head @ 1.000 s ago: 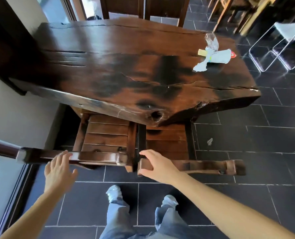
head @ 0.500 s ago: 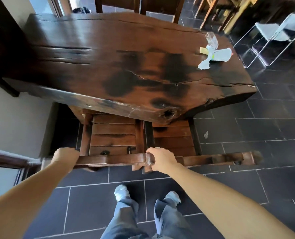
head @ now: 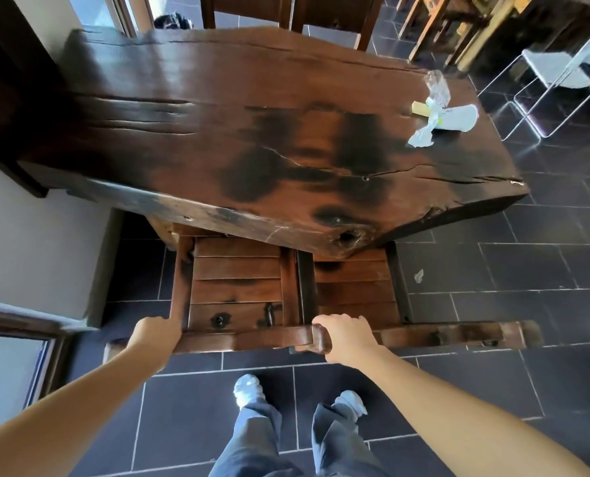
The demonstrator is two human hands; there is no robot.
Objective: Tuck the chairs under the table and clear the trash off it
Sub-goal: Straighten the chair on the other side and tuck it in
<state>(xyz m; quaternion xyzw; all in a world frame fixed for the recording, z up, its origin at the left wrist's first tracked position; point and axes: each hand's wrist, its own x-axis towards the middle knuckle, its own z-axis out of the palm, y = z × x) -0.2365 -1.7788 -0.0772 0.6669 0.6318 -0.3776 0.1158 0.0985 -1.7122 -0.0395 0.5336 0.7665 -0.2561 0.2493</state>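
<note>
A dark live-edge wooden table [head: 252, 132] fills the upper view. Two slatted wooden chairs stand side by side at its near edge, seats partly under the top. My left hand [head: 156, 333] grips the left end of the left chair's [head: 235, 280] top rail. My right hand [head: 342, 335] grips the right end of that same rail, where it meets the right chair's [head: 355, 284] backrest. Trash [head: 438, 111] lies on the table's far right: crumpled clear plastic, a white paper cup on its side and a yellow piece.
A small scrap [head: 418, 275] lies on the dark tiled floor right of the chairs. A wall and window frame [head: 18, 325] close in on the left. Two more chair backs [head: 286, 12] stand at the table's far side. Wire-frame chairs [head: 555, 77] stand at the right.
My left hand went from open near the rail to gripping it. Both hands now hold the left chair's rail, and the chair seats have slid further under the table.
</note>
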